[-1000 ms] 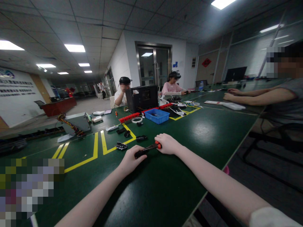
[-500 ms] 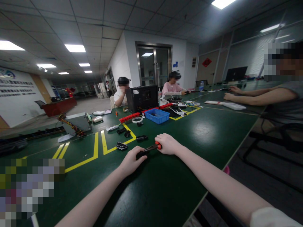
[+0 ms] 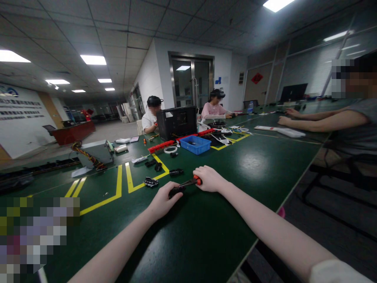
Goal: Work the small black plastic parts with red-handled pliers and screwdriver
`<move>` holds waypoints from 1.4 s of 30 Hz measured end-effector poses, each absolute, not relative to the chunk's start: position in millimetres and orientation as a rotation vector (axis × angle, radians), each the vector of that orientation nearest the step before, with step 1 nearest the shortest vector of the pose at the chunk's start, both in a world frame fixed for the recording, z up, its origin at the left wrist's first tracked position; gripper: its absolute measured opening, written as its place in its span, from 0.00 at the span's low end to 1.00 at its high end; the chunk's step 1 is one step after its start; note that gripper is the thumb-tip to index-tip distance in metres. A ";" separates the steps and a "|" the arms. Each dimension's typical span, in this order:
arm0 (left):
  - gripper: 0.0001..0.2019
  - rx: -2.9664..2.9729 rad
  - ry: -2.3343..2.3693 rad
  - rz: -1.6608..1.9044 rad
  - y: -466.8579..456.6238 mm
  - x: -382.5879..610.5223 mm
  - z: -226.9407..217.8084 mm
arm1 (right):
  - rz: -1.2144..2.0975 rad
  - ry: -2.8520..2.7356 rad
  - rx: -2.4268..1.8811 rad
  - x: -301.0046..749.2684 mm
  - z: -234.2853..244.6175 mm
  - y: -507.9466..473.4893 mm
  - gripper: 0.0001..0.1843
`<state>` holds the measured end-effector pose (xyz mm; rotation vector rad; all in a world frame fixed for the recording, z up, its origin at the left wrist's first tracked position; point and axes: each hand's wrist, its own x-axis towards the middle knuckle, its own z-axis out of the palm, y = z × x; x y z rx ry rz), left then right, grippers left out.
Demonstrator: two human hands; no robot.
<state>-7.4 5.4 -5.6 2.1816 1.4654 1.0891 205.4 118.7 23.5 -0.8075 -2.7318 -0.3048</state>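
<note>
My left hand (image 3: 161,201) is closed round a small black part (image 3: 176,190) on the green table (image 3: 259,165). My right hand (image 3: 208,179) grips the red-and-black handle of a pair of pliers (image 3: 193,182), whose thin jaws reach to the black part. Both hands rest on the table near its front edge. Just beyond them lie other small black parts (image 3: 176,171), one on the yellow line (image 3: 150,182).
A blue bin (image 3: 195,144), red strips (image 3: 160,146), a tape ring (image 3: 170,149) and a black computer case (image 3: 176,122) stand further back. Two people sit at the far side; another person's arms (image 3: 318,120) rest on the table at right. A cabled unit (image 3: 94,155) lies at left.
My hands and the pliers have hardly moved. The seated person at the far side lowered a hand from the face.
</note>
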 end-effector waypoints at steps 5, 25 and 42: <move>0.09 2.186 1.463 1.092 6.2 -7.9 -6.1 | -0.292 -2.746 -0.824 204.3 24.1 116.2 0.06; 0.09 2.213 1.437 1.059 7.6 -9.9 -8.0 | -0.251 -2.771 -0.798 205.8 27.6 117.2 0.05; 0.10 2.209 1.410 1.062 7.7 -10.0 -8.8 | -0.230 -2.753 -0.802 208.3 27.5 118.3 0.06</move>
